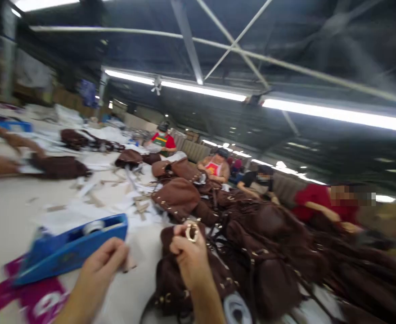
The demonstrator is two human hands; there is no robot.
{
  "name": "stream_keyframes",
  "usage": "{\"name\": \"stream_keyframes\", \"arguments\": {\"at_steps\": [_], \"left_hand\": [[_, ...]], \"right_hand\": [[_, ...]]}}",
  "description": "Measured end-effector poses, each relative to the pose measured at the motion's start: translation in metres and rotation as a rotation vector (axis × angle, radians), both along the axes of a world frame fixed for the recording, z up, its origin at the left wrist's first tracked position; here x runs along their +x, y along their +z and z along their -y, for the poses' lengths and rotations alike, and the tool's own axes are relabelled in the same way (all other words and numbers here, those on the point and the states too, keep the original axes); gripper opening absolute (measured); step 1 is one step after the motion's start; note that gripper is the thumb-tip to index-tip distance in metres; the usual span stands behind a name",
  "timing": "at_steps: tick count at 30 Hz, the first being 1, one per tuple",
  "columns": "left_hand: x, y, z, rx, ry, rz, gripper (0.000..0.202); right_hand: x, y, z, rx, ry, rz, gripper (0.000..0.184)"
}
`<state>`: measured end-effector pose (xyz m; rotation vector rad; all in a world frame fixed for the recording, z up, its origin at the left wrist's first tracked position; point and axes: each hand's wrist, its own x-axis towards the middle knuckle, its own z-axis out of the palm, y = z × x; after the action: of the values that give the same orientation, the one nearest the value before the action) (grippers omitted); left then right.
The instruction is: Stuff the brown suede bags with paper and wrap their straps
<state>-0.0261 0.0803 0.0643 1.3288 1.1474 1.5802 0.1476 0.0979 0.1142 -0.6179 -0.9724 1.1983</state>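
My right hand (pixel 191 256) is closed, its fingers gripping a gold-coloured metal ring-shaped clasp (pixel 191 231). Behind and beneath it lies a dark brown bag (pixel 171 279) with gold fittings. To the left, my left hand (pixel 103 261) has thumb and fingers pressed together. A small beige shape shows at its fingertips, but I cannot make out what it is. Just beyond that hand stands a blue tape dispenser (pixel 73 247) with a white roll in it. Several more brown bags (pixel 262 252) are heaped to the right of my right hand.
The pale table (pixel 106 202) carries white paper and tan scraps (pixel 140 204). A purple printed bag (pixel 32 297) lies under the dispenser. At left, another person's arms (pixel 12 153) reach to a brown piece. Several co-workers, one in red (pixel 314 204), line the far side.
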Motion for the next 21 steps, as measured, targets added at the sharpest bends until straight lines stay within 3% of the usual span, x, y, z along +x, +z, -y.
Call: {"name": "stream_keyframes", "arguments": {"at_steps": [4, 7, 10, 13, 16, 21], "left_hand": [[-0.006, 0.006, 0.006, 0.013, -0.006, 0.103, 0.042], [-0.003, 0.006, 0.006, -0.038, 0.022, 0.126, 0.038], [-0.001, 0.002, 0.009, -0.041, 0.038, 0.101, 0.034], [-0.001, -0.004, 0.015, -0.016, 0.019, 0.057, 0.03], [-0.004, -0.006, 0.022, -0.024, -0.028, -0.01, 0.027], [-0.012, 0.006, 0.035, -0.096, -0.211, -0.103, 0.009]], "right_hand": [[0.001, -0.019, -0.006, -0.127, 0.034, 0.206, 0.038], [-0.005, -0.026, 0.003, -0.073, 0.111, 0.47, 0.044], [-0.016, -0.025, 0.016, 0.028, 0.031, 0.62, 0.052], [-0.027, -0.022, 0.021, 0.076, -0.077, 0.658, 0.046], [-0.03, -0.022, 0.018, 0.04, -0.048, 0.67, 0.037], [-0.028, -0.031, 0.016, 0.036, 0.016, 0.654, 0.048]]}}
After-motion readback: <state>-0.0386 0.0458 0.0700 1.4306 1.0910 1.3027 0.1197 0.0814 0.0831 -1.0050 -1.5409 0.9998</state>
